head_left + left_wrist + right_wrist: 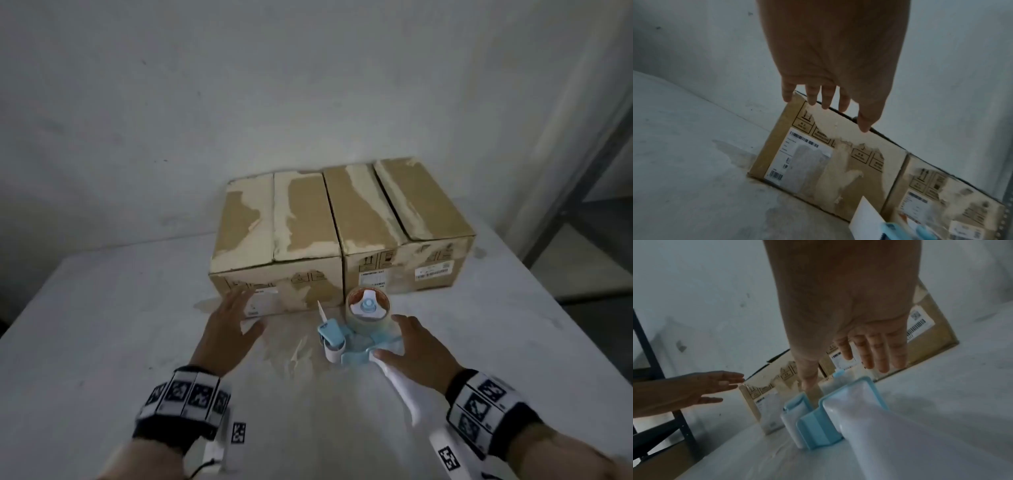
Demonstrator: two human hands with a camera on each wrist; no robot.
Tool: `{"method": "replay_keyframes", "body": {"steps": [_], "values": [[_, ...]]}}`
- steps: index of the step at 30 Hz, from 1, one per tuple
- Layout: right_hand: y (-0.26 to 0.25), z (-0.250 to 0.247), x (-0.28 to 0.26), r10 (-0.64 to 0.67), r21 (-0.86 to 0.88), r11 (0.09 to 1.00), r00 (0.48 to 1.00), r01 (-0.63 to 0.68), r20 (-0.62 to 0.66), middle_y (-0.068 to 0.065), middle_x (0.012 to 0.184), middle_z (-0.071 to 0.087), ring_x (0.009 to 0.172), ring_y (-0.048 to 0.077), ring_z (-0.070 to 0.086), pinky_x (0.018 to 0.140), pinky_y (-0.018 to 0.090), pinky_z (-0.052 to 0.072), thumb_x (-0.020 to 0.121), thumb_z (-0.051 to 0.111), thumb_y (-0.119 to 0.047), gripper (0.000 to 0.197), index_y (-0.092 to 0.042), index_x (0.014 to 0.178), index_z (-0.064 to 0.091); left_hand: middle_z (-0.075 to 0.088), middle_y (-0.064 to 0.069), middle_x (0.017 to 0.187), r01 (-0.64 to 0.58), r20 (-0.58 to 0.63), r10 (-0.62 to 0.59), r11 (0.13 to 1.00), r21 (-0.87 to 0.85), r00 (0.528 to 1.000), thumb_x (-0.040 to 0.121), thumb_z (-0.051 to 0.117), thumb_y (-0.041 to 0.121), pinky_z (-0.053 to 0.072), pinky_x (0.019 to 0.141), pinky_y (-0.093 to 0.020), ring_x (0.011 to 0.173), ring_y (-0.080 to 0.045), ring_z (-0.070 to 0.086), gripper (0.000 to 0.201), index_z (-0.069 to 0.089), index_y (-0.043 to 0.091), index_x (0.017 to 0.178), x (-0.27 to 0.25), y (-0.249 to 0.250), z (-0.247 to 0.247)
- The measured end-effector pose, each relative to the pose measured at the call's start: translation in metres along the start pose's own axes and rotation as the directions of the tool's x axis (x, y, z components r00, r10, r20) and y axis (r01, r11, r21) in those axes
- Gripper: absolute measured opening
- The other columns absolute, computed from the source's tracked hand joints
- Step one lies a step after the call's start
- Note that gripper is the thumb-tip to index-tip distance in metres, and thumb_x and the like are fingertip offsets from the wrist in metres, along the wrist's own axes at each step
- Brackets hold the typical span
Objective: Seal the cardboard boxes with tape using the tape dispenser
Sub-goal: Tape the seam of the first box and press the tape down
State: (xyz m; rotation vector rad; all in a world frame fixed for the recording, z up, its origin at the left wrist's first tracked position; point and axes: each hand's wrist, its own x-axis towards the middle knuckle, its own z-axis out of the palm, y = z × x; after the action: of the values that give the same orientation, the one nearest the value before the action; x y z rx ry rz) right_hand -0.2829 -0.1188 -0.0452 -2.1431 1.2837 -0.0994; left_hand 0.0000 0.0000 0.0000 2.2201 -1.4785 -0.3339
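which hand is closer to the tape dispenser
Right. The right hand hovers open right over the tape dispenser, by its white handle. The left hand is off to the dispenser's left, open, reaching toward the left cardboard box.

Two cardboard boxes [342, 226] side by side on table [102, 325], tape dispenser [359, 329] before them.

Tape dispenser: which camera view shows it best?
The head view: the whole tape dispenser shows there, roll, blue frame and white handle, lying on the table. The right wrist view shows only frame and handle, close up; the left wrist view catches just a blurred corner.
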Motion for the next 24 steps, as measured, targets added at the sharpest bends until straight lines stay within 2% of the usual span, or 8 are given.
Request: {"method": "replay_keyframes", "body": {"steps": [3,5,9,14,17,19,21,24], "values": [[0.005,0.010,0.002,0.115,-0.031,0.993,0.987,-0.112,0.108,0.008,0.128,0.038,0.116,0.024,0.045,0.095,0.035,0.041,0.066,0.067,-0.063,0.097,-0.015,0.137,0.022,0.030,-0.012,0.150,0.025,-0.013,-0.025,0.998,0.049,1.000,0.088,0.059,0.024,0.026,0.111,-0.039,0.140,-0.024,0.026,0.055,0.039,0.006,0.137,0.013,-0.002,0.003],[0.006,0.019,0.002,0.126,-0.061,0.991,0.979,-0.117,0.163,0.008,0.129,0.035,0.118,0.026,0.044,0.096,0.037,0.042,0.059,0.071,-0.065,0.109,-0.016,0.139,0.016,0.025,-0.011,0.153,0.057,0.023,-0.059,0.995,0.077,0.998,0.089,0.057,0.028,0.023,0.114,-0.040,0.142,-0.022,0.021,0.057,0.037,0.009,0.139,0.019,-0.004,0.006],[0.005,0.031,0.001,0.141,-0.035,0.990,0.979,-0.138,0.147,0.012,0.136,0.031,0.119,0.030,0.045,0.095,0.037,0.041,0.068,0.072,-0.052,0.108,-0.016,0.143,0.003,0.029,-0.010,0.151,0.073,0.025,-0.076,0.992,0.104,0.997,0.089,0.058,0.030,0.027,0.112,-0.044,0.141,-0.023,0.025,0.058,0.037,0.009,0.139,0.022,-0.012,0.015],[0.007,0.036,-0.002,0.164,0.186,0.966,0.981,-0.182,0.105,0.014,0.136,0.044,0.119,0.030,0.048,0.096,0.033,0.037,0.072,0.075,-0.037,0.109,-0.018,0.144,-0.005,0.026,-0.007,0.152,0.115,0.020,-0.118,0.986,0.120,0.993,0.089,0.056,0.031,0.027,0.111,-0.047,0.141,-0.022,0.023,0.057,0.036,0.013,0.139,0.024,-0.011,0.022],[0.012,0.038,-0.001,0.261,0.337,0.904,0.964,-0.264,0.056,0.015,0.115,0.055,0.101,0.028,0.055,0.087,0.033,0.043,0.069,0.079,-0.028,0.100,-0.013,0.139,0.009,0.023,-0.005,0.154,0.132,0.032,-0.136,0.985,0.113,0.990,0.089,0.055,0.032,0.028,0.111,-0.048,0.141,-0.023,0.023,0.059,0.033,0.016,0.141,0.026,-0.010,0.024],[0.014,0.035,0.000,0.316,0.424,0.850,0.946,-0.313,0.066,0.011,0.105,0.053,0.092,0.022,0.052,0.077,0.027,0.041,0.065,0.082,-0.023,0.093,-0.005,0.134,0.022,0.025,-0.006,0.153,0.129,0.023,-0.132,0.986,0.107,0.991,0.088,0.056,0.032,0.030,0.110,-0.048,0.140,-0.024,0.025,0.059,0.034,0.016,0.141,0.027,-0.009,0.025],[0.014,0.029,0.000,0.323,0.426,0.842,0.941,-0.332,0.095,0.013,0.112,0.055,0.095,0.020,0.051,0.077,0.024,0.039,0.064,0.084,-0.023,0.085,-0.002,0.129,0.034,0.027,-0.007,0.152,0.126,0.011,-0.128,0.985,0.115,0.992,0.088,0.057,0.031,0.030,0.109,-0.048,0.139,-0.024,0.027,0.059,0.035,0.014,0.140,0.027,-0.007,0.024],[0.011,0.018,-0.006,0.309,0.357,0.877,0.946,-0.322,0.094,0.013,0.121,0.055,0.104,0.023,0.054,0.082,0.026,0.041,0.065,0.082,-0.032,0.081,-0.003,0.128,0.040,0.037,-0.010,0.146,0.103,-0.045,-0.098,0.985,0.136,0.994,0.088,0.058,0.029,0.033,0.107,-0.047,0.135,-0.026,0.034,0.057,0.038,0.010,0.137,0.028,-0.005,0.019]]}}
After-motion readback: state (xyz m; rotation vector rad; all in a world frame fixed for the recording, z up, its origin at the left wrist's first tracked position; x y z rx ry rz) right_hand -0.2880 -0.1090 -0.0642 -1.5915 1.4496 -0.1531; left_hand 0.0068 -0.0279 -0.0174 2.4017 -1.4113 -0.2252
